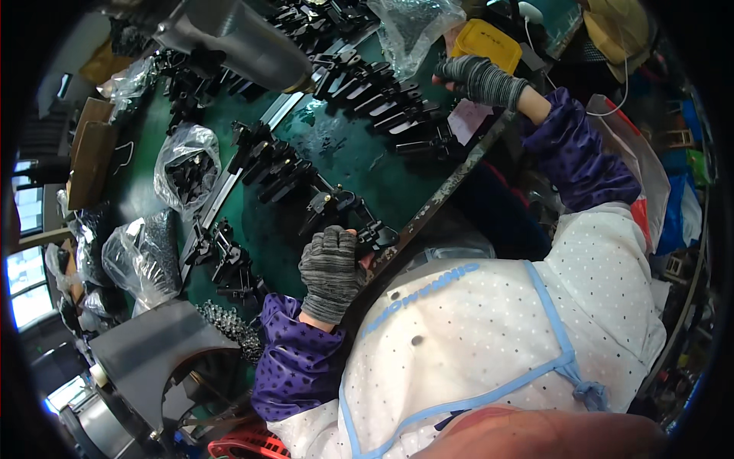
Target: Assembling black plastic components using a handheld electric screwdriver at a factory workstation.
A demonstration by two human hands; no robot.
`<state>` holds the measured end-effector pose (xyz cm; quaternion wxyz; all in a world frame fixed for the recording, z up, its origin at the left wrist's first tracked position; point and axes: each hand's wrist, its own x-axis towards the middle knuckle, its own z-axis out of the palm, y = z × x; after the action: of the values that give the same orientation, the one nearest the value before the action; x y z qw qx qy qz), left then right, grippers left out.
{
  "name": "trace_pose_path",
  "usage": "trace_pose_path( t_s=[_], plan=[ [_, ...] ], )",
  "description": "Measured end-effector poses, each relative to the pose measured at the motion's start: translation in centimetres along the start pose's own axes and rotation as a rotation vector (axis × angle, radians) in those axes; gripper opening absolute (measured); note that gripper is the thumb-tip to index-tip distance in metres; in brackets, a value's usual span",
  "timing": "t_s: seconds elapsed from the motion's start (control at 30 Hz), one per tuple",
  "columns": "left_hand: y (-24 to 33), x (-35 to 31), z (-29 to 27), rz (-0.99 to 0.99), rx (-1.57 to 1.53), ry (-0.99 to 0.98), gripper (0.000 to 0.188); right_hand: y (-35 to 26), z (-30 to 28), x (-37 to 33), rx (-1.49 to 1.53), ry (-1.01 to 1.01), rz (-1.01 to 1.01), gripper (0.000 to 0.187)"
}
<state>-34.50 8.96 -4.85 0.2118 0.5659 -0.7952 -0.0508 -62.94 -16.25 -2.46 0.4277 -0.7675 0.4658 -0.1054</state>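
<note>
My left hand, in a grey striped knit glove with bare fingertips, is curled at the near edge of the green table. Right beside its fingers lies a black jointed part; whatever the fingers hold is hidden. My right hand, gloved alike, reaches over the far right of the table next to a yellow plastic container. Its fingers are bent together, and their contents cannot be made out. Between the hands, a row of black parts with flat blades runs along the table. Another row of black parts leads toward my left hand.
A grey machine head overhangs the far side. Clear bags of parts lie at the left, near a grey metal housing. Metal strips cross the green tabletop. A pink paper sits near the edge.
</note>
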Motion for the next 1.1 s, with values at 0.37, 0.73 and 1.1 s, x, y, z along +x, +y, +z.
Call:
trace_pose_path(
  t_s=[0.37,0.73,1.1],
  plan=[
    [-11.2,0.9,-9.2,-0.503,-0.019,0.279,0.008,3.5,1.5,0.1,-0.905,0.002,-0.394,0.016],
    [-18.9,6.3,-6.5,-0.733,0.593,-0.612,0.043,1.3,3.1,0.1,-0.971,0.012,-0.27,0.016],
    [-17.1,5.4,-6.8,-0.599,0.624,-0.604,0.036,0.8,1.8,1.0,-0.671,0.069,-0.233,0.014]
  ],
)
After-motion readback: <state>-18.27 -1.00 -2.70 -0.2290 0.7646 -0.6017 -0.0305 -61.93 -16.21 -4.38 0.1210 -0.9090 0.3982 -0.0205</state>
